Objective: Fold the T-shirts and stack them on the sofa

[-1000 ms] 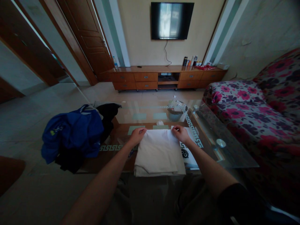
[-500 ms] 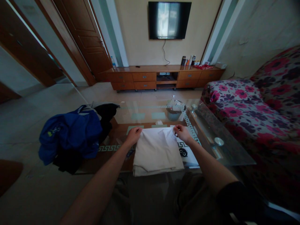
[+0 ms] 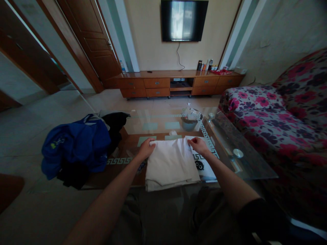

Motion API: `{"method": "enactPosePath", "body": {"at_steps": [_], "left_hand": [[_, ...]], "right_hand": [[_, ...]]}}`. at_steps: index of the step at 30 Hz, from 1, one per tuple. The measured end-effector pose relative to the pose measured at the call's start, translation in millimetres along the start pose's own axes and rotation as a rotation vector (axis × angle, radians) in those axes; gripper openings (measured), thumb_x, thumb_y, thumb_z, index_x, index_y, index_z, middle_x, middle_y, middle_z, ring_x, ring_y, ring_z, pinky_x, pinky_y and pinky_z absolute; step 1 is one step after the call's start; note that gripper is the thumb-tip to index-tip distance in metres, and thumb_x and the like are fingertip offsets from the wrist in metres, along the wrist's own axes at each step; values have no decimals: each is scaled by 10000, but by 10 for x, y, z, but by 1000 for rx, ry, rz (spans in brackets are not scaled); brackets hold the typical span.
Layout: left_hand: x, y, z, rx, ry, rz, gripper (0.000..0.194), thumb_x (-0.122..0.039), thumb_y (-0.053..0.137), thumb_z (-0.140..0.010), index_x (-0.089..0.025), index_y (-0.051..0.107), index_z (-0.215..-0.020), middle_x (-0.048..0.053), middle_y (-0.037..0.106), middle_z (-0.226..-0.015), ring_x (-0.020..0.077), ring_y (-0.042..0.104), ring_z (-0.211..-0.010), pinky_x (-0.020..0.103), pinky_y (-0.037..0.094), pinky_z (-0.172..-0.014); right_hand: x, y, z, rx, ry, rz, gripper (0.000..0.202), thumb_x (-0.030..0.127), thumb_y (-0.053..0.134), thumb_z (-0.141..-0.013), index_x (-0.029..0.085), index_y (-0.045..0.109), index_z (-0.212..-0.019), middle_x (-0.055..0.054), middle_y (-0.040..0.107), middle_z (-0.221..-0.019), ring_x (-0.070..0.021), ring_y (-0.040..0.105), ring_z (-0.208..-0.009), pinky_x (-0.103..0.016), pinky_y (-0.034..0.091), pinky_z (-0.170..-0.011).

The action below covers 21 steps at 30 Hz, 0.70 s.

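Note:
A folded white cloth (image 3: 172, 165) lies on the glass table (image 3: 255, 166), its near edge showing several layers. My left hand (image 3: 147, 148) pinches the cloth's far left corner. At the far right corner, my right hand (image 3: 198, 145) has its fingers closed on the fabric. Partly under the cloth's right side is a white item with a black round print (image 3: 199, 165); I cannot make out what it is.
Blue clothing (image 3: 76, 144) and black clothing (image 3: 116, 124) are heaped on the table's left. Beneath the glass, past the cloth, stands a basket (image 3: 189, 125) of litter. A flowered sofa (image 3: 268, 115) is on the right, a wooden cabinet (image 3: 157, 82) ahead.
My right hand has shifted slightly left with its corner of the cloth. My left hand has changed its grip a little, and the far edge looks slacker.

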State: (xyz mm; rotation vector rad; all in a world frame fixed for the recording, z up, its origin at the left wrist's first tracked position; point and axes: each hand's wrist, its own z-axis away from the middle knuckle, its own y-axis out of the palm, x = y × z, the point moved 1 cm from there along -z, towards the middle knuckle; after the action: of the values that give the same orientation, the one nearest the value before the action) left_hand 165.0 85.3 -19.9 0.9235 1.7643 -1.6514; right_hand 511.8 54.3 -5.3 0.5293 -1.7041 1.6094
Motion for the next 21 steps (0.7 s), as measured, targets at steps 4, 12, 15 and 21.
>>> {"method": "enactPosePath", "body": {"at_steps": [4, 12, 15, 21], "left_hand": [[-6, -6, -3, -11, -15, -6, 253, -199, 609, -842, -182, 714, -1072, 71, 749, -1085, 216, 684, -995, 328, 513, -935], [10, -15, -20, -55, -44, 15, 198, -197, 625, -813, -182, 737, -976, 61, 759, -981, 216, 685, -931, 323, 520, -886], [46, -12, -38, -71, -44, 32, 187, -200, 638, -802, -179, 739, -958, 62, 760, -981, 212, 684, -921, 316, 519, -875], [125, 17, -102, -139, -35, 80, 202, -225, 626, -816, -174, 737, -977, 59, 756, -977, 200, 686, -878, 312, 526, -844]], "right_hand": [[64, 9, 57, 28, -65, 118, 291, 442, 629, -886, 184, 661, -755, -29, 711, -777, -163, 634, -755, -238, 384, -661], [119, 35, 95, 82, -40, 258, 368, 504, 585, -925, 166, 727, -901, -76, 749, -872, -180, 650, -785, -240, 367, -645], [119, 18, 64, 82, -43, 289, 323, 429, 562, -952, 165, 734, -885, -77, 753, -886, -174, 652, -806, -234, 369, -663], [40, -99, -56, 117, -6, 333, 381, 379, 514, -994, 131, 762, -845, -95, 756, -841, -164, 656, -766, -236, 374, -638]]}}
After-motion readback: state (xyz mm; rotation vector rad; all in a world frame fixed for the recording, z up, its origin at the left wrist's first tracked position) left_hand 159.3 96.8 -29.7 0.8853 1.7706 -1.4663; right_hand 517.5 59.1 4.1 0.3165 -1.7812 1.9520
